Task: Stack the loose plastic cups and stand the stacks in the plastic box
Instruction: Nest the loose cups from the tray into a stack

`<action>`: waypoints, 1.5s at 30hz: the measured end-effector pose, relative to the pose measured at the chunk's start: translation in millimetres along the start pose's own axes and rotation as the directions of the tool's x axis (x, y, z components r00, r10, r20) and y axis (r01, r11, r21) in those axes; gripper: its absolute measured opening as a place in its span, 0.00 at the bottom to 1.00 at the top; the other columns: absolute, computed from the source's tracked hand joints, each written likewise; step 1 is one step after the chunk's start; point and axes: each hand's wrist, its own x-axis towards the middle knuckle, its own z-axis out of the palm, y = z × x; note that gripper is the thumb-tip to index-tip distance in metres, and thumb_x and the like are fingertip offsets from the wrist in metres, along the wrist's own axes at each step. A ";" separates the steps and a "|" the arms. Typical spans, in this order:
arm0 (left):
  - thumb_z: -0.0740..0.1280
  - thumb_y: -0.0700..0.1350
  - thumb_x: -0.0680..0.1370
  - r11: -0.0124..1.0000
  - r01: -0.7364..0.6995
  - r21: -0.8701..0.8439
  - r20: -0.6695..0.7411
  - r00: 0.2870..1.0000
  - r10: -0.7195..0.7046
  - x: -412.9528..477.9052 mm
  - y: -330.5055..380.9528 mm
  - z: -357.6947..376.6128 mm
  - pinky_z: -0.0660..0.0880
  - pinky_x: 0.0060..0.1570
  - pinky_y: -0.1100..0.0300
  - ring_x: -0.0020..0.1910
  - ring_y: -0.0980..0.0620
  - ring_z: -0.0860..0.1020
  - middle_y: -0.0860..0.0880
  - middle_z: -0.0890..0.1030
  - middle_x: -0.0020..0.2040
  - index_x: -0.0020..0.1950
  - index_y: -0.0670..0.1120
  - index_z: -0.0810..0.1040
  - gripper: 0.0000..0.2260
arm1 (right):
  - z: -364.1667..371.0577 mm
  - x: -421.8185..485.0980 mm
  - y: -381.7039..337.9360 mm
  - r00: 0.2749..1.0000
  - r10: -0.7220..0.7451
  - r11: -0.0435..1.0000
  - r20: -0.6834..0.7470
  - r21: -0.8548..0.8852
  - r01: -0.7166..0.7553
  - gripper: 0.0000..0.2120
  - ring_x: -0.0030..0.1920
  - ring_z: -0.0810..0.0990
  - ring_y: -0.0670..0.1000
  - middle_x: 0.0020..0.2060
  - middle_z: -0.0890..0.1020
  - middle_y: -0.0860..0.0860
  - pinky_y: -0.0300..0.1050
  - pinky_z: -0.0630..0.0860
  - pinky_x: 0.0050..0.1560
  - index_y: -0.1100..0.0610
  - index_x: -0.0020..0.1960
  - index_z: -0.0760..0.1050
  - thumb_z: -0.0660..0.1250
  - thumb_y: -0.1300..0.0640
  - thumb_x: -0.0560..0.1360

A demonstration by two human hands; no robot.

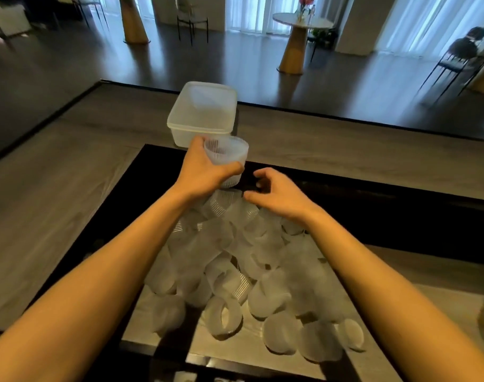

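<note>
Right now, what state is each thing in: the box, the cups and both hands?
Box: upright, lid off, no cups visible inside.
Held cup: upright, mouth up, lifted above the pile.
Left hand: fingers curled round the held cup.
Right hand: fingers loosely curled, holding nothing, over the pile's far edge.
Pile of cups: loose, unstacked, lying every way.

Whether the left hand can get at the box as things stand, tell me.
Probably yes: the left hand, holding cups, is just short of the open box, and nothing stands between them.
</note>
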 end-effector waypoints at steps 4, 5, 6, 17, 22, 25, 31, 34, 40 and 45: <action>0.82 0.49 0.62 0.998 -0.006 0.067 0.007 1.000 0.005 -18.9 -15.1 -22.5 0.80 0.54 0.57 0.57 0.54 0.80 0.50 0.79 0.59 0.65 0.47 0.72 0.35 | 39.4 8.6 2.8 1.000 0.016 0.965 0.013 -0.262 -0.013 0.52 0.74 0.70 0.60 0.75 0.69 0.57 0.58 0.72 0.71 0.53 0.83 0.53 0.78 0.39 0.69; 0.83 0.47 0.64 0.997 -0.007 0.071 -0.001 1.000 0.007 -24.1 -17.6 -27.2 0.79 0.54 0.58 0.57 0.54 0.79 0.51 0.78 0.58 0.64 0.47 0.71 0.33 | 46.9 10.8 3.8 0.999 0.036 0.950 0.004 -0.311 -0.032 0.52 0.72 0.71 0.61 0.74 0.71 0.57 0.61 0.74 0.68 0.52 0.83 0.52 0.77 0.39 0.69; 0.83 0.45 0.65 0.997 -0.009 0.079 -0.011 1.000 0.010 -28.3 -21.8 -31.4 0.79 0.54 0.59 0.57 0.55 0.79 0.51 0.78 0.58 0.64 0.47 0.71 0.32 | 53.3 11.8 3.9 0.999 0.050 0.937 -0.003 -0.346 -0.048 0.50 0.71 0.72 0.61 0.72 0.73 0.57 0.63 0.75 0.67 0.52 0.82 0.52 0.77 0.40 0.71; 0.82 0.46 0.66 0.988 0.018 0.153 -0.006 1.000 -0.018 -49.2 -46.9 -46.4 0.78 0.52 0.60 0.55 0.56 0.78 0.53 0.77 0.56 0.63 0.50 0.71 0.31 | 48.4 7.0 2.3 0.987 -0.053 0.925 -0.151 -0.381 -0.009 0.42 0.71 0.70 0.61 0.70 0.73 0.56 0.63 0.74 0.66 0.49 0.80 0.60 0.74 0.40 0.72; 0.82 0.47 0.65 0.983 0.019 0.183 0.035 0.999 -0.026 -55.6 -57.9 -46.6 0.76 0.49 0.65 0.54 0.58 0.78 0.54 0.77 0.55 0.64 0.48 0.72 0.31 | 72.8 10.5 10.2 0.999 0.044 0.883 0.000 -0.467 -0.039 0.48 0.74 0.67 0.62 0.74 0.71 0.56 0.64 0.70 0.67 0.48 0.82 0.53 0.75 0.38 0.71; 0.83 0.49 0.65 0.973 0.038 0.227 0.060 0.997 -0.053 -58.8 -64.8 -50.4 0.75 0.49 0.64 0.55 0.57 0.77 0.54 0.75 0.57 0.67 0.48 0.71 0.35 | 72.2 12.1 1.3 0.994 -0.039 0.916 -0.106 -0.401 -0.007 0.42 0.71 0.72 0.60 0.70 0.75 0.56 0.61 0.74 0.66 0.53 0.79 0.61 0.75 0.40 0.73; 0.82 0.47 0.66 0.968 0.035 0.250 0.084 0.995 -0.057 -59.1 -62.0 -46.2 0.73 0.47 0.67 0.55 0.56 0.76 0.53 0.75 0.58 0.69 0.46 0.70 0.35 | 41.2 -11.4 -32.5 0.893 -0.124 0.970 -0.433 0.138 0.202 0.35 0.69 0.73 0.49 0.71 0.74 0.52 0.41 0.75 0.65 0.56 0.77 0.67 0.75 0.46 0.75; 0.81 0.55 0.61 0.975 0.008 0.224 0.187 0.981 -0.051 -53.8 -53.6 -35.9 0.81 0.51 0.54 0.55 0.54 0.80 0.52 0.78 0.57 0.66 0.49 0.72 0.38 | 43.2 -25.6 -34.4 0.965 -0.106 0.927 -0.241 0.326 0.184 0.34 0.65 0.74 0.43 0.72 0.73 0.51 0.29 0.76 0.56 0.56 0.79 0.65 0.73 0.49 0.78; 0.80 0.40 0.67 0.983 -0.119 0.138 0.338 0.939 0.067 -59.2 -28.9 -18.2 0.83 0.51 0.50 0.51 0.53 0.82 0.49 0.81 0.52 0.61 0.47 0.75 0.26 | 45.9 -41.4 -24.0 0.971 -0.111 0.899 -0.210 0.396 0.188 0.33 0.65 0.74 0.40 0.74 0.71 0.50 0.33 0.73 0.65 0.57 0.80 0.62 0.70 0.52 0.80; 0.76 0.40 0.71 0.983 -0.159 0.090 0.386 0.916 0.113 -53.9 -29.9 -13.0 0.82 0.48 0.42 0.46 0.48 0.83 0.45 0.83 0.45 0.48 0.46 0.82 0.08 | 44.3 -46.7 -9.6 0.991 -0.106 0.984 0.087 0.153 0.092 0.38 0.78 0.59 0.45 0.81 0.60 0.49 0.39 0.58 0.73 0.53 0.83 0.53 0.65 0.41 0.81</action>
